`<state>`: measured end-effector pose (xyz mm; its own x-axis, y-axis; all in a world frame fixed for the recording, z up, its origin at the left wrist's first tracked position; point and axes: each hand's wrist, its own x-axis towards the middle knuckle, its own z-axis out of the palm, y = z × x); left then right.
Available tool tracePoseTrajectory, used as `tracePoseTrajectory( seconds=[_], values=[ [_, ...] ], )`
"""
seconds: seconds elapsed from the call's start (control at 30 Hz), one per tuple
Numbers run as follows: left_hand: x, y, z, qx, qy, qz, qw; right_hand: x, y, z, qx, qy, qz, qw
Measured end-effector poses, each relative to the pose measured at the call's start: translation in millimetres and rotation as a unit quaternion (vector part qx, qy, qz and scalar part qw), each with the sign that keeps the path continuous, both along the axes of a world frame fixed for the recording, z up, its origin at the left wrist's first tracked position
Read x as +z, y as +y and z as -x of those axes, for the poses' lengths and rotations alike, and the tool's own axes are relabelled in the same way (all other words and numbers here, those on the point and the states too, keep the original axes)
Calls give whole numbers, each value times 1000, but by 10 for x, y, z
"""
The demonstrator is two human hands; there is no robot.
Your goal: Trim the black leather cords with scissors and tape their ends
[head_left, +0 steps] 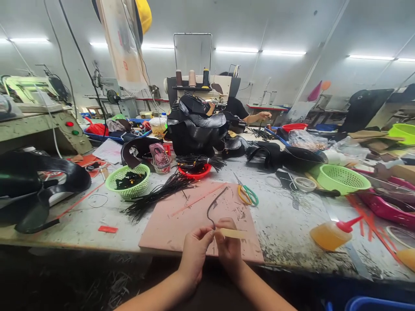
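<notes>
One thin black cord (212, 207) is pinched by the bare left hand (196, 248); a flat cream strip (232, 233) is pinched by the bare right hand (229, 242), fingers curled.

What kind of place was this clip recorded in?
Probably a leather or bag sewing workshop: thread spools stand on a machine across the bench, black leather-like pieces are heaped up, and scissors lie on the worktop.

pale grey wall (155, 65) | long white ceiling lights (236, 50) | worn white worktable (282, 220) | red-topped sewing table (267, 107) behind
</notes>
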<state>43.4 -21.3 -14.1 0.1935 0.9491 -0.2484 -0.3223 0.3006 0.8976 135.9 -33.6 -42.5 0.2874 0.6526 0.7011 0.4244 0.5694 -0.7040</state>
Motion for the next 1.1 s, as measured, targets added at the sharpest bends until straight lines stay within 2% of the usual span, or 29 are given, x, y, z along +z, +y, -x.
tracePoseTrajectory(
  seconds=[0.2, 0.3, 0.37, 0.43, 0.53, 0.63, 0.87, 1.0, 1.1],
  values=[
    [-14, 8, 42, 29, 41, -42, 998, 6, -49, 12, 27, -72, -35, 996],
    [19, 13, 48, 40, 0, -16, 999, 0, -40, -15, 7, -80, -38, 996],
    [46, 24, 55, 50, -39, 20, 998, -12, -20, -36, -15, -38, -20, 999],
    [70, 40, 68, 54, -49, 36, 997, -26, 2, -53, -24, 45, 31, 998],
    [85, 61, 85, 33, 3, -1, 999, -31, 22, -59, -1, 174, 134, 976],
    [78, 67, 78, 9, 49, -44, 998, 6, 20, -39, 25, 214, 156, 964],
    [53, 54, 33, -4, 86, -62, 994, 72, -14, 2, 24, 58, 51, 997],
    [64, 64, 41, 10, 110, -65, 992, 14, -36, -7, 37, -34, 19, 999],
    [80, 72, 39, 22, 89, -61, 994, 2, -53, -19, 39, -74, 4, 997]
  ],
)
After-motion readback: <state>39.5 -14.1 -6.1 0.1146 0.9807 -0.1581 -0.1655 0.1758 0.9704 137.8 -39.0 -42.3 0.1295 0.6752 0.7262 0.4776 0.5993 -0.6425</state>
